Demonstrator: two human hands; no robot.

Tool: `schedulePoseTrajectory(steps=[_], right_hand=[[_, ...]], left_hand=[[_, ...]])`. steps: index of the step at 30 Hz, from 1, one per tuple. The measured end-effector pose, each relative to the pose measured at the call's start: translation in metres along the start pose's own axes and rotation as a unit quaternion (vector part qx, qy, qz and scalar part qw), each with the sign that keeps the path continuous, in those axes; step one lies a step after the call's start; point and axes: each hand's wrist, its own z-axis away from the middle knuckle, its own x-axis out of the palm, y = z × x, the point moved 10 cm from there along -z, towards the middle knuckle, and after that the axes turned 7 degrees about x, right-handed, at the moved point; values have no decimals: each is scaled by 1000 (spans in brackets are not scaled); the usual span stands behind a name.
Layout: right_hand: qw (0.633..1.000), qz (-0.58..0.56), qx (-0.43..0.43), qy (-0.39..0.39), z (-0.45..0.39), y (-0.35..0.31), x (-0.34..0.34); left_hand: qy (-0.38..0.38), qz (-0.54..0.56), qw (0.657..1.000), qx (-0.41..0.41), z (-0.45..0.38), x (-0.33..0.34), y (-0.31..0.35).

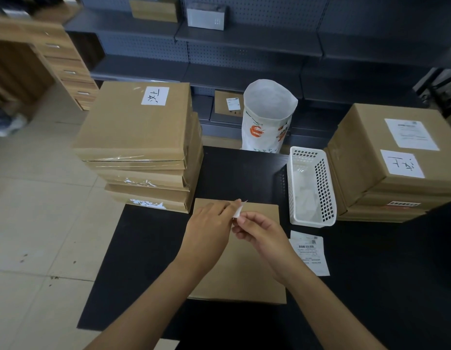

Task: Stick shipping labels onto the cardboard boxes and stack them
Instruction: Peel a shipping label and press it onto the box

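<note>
A white slip (155, 96) on the top box of the left stack (133, 122) carries two handwritten Chinese characters, and a similar slip (401, 163) sits on the right stack (371, 147). The label (310, 252) lying on the table (148, 248) shows a barcode; its print is too small to read.

My left hand (209, 228) and right hand (263, 236) are bare, forearms uncovered: no sleeves, gloves, rings or watch.

Under the pinch lies a flat brown box of matt cardboard (247, 263) on a matt black table (148, 248), and right of it stands a glossy white perforated plastic basket (325, 188).
</note>
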Motion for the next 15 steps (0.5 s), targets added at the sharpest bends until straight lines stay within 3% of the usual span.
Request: schedulePoseTrajectory(steps=[9, 15], right_hand=[[1000, 16, 2, 11, -1, 0, -8], [999, 35, -3, 17, -2, -2, -12]], left_hand=[[-14, 17, 1000, 9, -2, 9, 6], [-31, 150, 986, -70, 3, 16, -5]])
